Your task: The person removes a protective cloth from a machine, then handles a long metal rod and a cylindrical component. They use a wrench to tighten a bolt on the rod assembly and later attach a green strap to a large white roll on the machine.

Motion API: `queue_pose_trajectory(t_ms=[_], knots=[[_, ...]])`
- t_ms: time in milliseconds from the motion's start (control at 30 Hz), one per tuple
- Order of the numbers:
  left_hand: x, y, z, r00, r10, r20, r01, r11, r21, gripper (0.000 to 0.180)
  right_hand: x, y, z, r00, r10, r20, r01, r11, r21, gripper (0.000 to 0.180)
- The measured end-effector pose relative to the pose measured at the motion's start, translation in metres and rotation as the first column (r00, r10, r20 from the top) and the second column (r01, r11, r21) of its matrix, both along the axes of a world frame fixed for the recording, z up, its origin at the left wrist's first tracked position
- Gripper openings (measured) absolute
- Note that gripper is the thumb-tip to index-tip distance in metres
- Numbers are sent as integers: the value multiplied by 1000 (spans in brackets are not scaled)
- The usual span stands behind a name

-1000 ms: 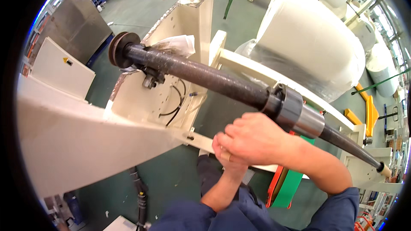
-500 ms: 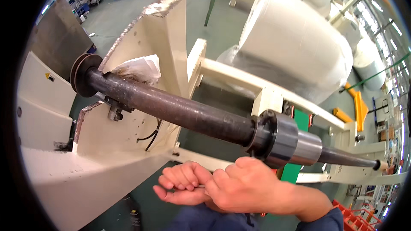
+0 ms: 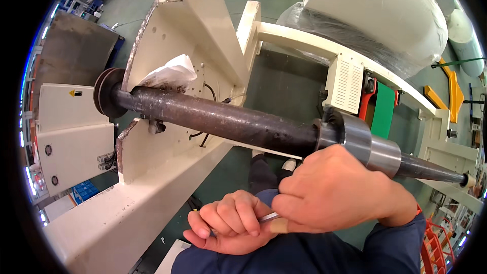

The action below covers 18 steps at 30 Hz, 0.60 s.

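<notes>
A long dark steel shaft (image 3: 223,116) runs across the view from a grooved wheel (image 3: 109,93) at the left. Toward its right part sits a thick shiny metal collar (image 3: 357,134). Below the shaft, my left hand (image 3: 231,220) is curled around a thin silvery metal rod (image 3: 269,217). My right hand (image 3: 329,193) is closed in a fist over the rod's other end, which its fingers hide. In the picture, this fist covers the lower edge of the collar; whether it touches the collar I cannot tell.
A cream metal frame (image 3: 284,33) surrounds the shaft, with a tall bracket (image 3: 203,25) at the left. White paper (image 3: 172,72) lies against the shaft there. Beyond stands a large wrapped white roll (image 3: 375,15). A green strip (image 3: 385,111) lies behind the collar; a red crate (image 3: 436,246) is lower right.
The view has shifted, bringing my legs and shoes into sight. My right hand now overlaps the collar more, and a longer piece of the rod shows between my hands.
</notes>
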<state>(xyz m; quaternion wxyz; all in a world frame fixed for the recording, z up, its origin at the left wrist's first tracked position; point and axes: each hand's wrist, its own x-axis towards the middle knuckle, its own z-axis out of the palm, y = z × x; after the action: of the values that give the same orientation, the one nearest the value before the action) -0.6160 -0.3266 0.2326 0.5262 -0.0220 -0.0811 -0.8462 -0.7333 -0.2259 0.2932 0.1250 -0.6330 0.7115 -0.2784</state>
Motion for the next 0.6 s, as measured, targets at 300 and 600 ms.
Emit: queue_pose_trajectory(t_ms=[300,600], knots=[[-9,-16,16,962,-50,269,24,995,99,38,11,-4,-7,981,-188,-47,182,978,-107,22],[-30,-46,24,927,-190,324,189,981,36,36,25,-16,-16,899,-431,80,435,855,-283,34]])
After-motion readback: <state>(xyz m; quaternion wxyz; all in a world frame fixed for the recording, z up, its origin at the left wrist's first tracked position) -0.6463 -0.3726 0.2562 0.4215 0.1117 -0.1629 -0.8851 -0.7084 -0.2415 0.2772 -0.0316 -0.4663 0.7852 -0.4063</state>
